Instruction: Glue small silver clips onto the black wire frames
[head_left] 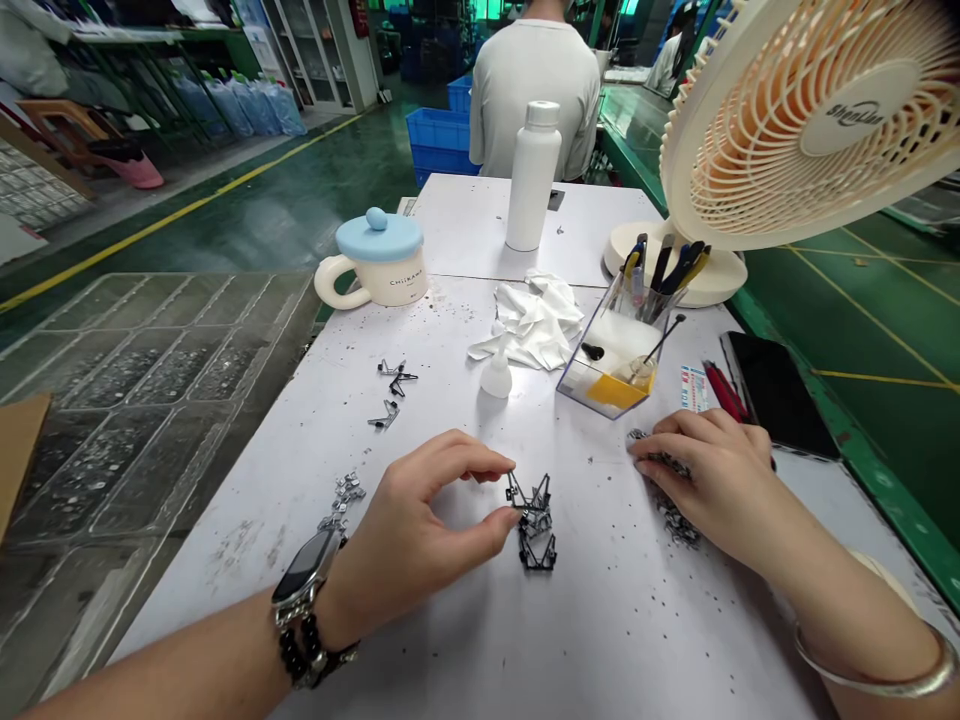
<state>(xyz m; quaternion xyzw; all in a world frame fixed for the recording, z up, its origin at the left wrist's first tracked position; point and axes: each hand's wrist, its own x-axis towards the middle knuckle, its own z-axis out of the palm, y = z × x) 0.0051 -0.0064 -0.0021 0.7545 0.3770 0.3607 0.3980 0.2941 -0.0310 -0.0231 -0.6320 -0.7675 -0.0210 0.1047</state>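
My left hand (420,520), with a watch and bead bracelet on the wrist, pinches thumb and forefinger on the top of a small stack of black metal frame parts (534,522) in the middle of the white table (465,640). My right hand (712,470) lies palm down with fingers curled over a heap of small metal pieces (679,525) at the right. More loose metal clips (391,392) and another small cluster of clips (343,497) lie to the left.
Behind stand a lidded mug (379,262), a white bottle (532,178), a crumpled cloth (534,320), a small dropper bottle (496,372), a clear pen holder (626,350), a fan (810,120) and a black phone (780,395). A person sits ahead, back turned. Trays of parts lie left.
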